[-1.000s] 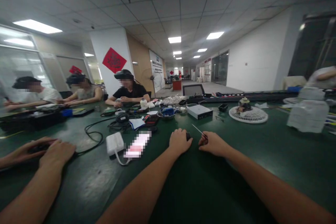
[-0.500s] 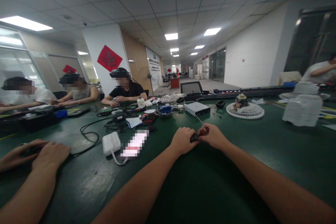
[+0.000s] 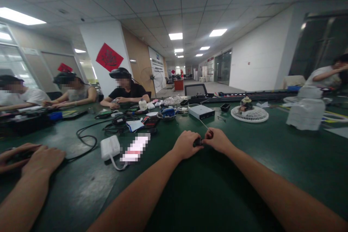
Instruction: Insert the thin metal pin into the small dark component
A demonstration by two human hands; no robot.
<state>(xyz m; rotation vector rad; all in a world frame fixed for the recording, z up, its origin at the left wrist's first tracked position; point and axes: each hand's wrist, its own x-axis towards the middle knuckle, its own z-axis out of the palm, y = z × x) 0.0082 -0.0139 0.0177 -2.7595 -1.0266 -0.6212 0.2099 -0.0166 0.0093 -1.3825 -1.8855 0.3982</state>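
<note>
Under ceiling lights (image 3: 218,32), a green tabletop (image 3: 87,179)

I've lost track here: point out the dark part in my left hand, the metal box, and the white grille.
Dark part (image 3: 198,142): head view, its exposed end.
Metal box (image 3: 200,110): head view, its top.
White grille (image 3: 251,116): head view, its front slats.

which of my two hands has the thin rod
Your right hand holds the thin rod, which pokes out past its fingers; your left hand grips a small dark object instead.
</note>
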